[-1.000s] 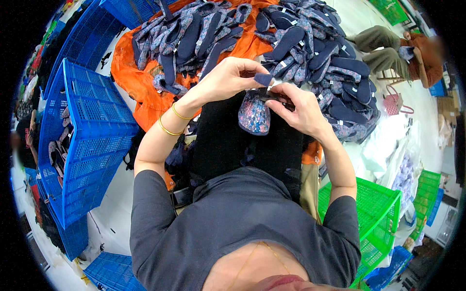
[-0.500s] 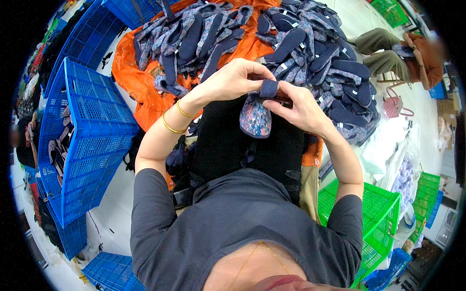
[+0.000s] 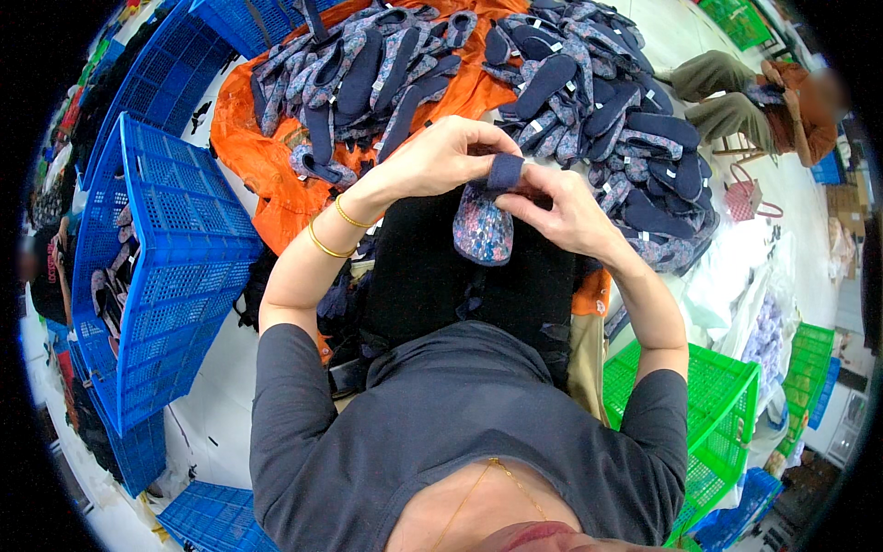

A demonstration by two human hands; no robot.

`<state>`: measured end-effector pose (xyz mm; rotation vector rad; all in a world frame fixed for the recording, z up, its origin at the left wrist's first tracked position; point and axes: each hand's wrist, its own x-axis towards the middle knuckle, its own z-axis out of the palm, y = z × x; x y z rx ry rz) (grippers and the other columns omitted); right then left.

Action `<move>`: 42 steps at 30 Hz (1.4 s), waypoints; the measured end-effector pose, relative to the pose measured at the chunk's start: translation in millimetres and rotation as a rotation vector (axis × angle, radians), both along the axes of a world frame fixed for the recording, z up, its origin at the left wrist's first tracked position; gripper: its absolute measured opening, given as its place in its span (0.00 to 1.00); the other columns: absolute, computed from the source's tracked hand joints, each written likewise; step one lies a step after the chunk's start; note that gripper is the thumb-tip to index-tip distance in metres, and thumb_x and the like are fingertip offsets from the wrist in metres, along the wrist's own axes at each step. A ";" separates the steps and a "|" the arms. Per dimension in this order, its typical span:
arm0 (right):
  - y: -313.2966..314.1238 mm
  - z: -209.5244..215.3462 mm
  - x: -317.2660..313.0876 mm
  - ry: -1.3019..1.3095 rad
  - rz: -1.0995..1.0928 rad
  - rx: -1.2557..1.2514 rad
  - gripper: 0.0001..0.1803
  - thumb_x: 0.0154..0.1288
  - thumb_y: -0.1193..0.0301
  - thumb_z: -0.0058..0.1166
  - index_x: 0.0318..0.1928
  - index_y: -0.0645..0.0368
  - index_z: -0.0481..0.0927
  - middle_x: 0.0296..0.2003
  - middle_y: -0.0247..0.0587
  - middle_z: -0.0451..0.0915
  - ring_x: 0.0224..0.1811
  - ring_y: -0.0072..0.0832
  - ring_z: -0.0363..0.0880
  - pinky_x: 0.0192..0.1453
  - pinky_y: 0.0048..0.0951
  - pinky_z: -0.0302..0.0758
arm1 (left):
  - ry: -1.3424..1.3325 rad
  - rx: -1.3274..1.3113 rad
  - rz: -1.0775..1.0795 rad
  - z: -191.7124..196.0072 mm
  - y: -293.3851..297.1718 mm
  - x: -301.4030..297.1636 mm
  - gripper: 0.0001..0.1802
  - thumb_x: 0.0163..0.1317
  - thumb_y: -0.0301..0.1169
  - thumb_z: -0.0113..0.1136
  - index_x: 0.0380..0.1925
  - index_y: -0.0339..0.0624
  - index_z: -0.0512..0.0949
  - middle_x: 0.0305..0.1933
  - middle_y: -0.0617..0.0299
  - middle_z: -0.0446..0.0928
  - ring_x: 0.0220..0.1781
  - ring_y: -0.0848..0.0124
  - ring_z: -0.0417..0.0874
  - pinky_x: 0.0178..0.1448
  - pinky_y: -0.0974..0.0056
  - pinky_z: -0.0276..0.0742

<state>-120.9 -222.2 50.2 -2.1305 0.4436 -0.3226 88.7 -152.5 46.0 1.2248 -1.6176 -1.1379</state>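
A floral slipper (image 3: 483, 235) with a dark navy sole hangs over my lap, its patterned toe toward me and its navy end folded up between my fingers. My left hand (image 3: 448, 152) is closed on the far left side of that folded end. From the right, my right hand (image 3: 556, 207) pinches the slipper's edge between thumb and fingers. Fingertips of both hands are partly hidden behind the fabric. Beyond my hands lie a left heap of matching slippers (image 3: 354, 78) and a right heap of slippers (image 3: 598, 120), soles turned various ways.
An orange cloth (image 3: 244, 138) lies under the left heap. Blue crates (image 3: 189, 267) stand at my left, one with slippers inside. By my right elbow is a green crate (image 3: 685, 396). A seated person (image 3: 782, 115) and a pink-and-white bag (image 3: 743, 198) are at the far right.
My right hand's fingers have slid slightly down along the slipper's edge. The slipper and my left hand have shifted only a little; both hands keep their hold.
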 end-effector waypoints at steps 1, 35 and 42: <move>-0.4 7.6 -2.4 0.068 -0.032 0.012 0.14 0.62 0.68 0.62 0.43 0.64 0.77 0.30 0.37 0.79 0.33 0.22 0.77 0.39 0.26 0.75 | 0.011 -0.022 0.041 -2.2 1.5 4.0 0.11 0.64 0.26 0.59 0.43 0.30 0.80 0.39 0.63 0.82 0.42 0.78 0.79 0.51 0.71 0.76; 31.8 -35.3 -13.7 -0.162 0.062 0.202 0.13 0.63 0.65 0.62 0.36 0.64 0.76 0.27 0.41 0.76 0.28 0.28 0.74 0.33 0.30 0.71 | 0.373 0.534 0.328 -65.9 123.7 -43.4 0.17 0.73 0.34 0.49 0.50 0.28 0.68 0.40 0.53 0.79 0.39 0.68 0.84 0.46 0.64 0.84; 44.4 -32.3 -28.3 -0.338 0.023 0.177 0.12 0.62 0.72 0.63 0.35 0.64 0.72 0.30 0.37 0.72 0.30 0.23 0.70 0.33 0.27 0.69 | 1.012 0.607 0.368 -87.6 115.8 -76.3 0.25 0.76 0.46 0.34 0.60 0.40 0.68 0.56 0.59 0.76 0.54 0.69 0.80 0.58 0.62 0.76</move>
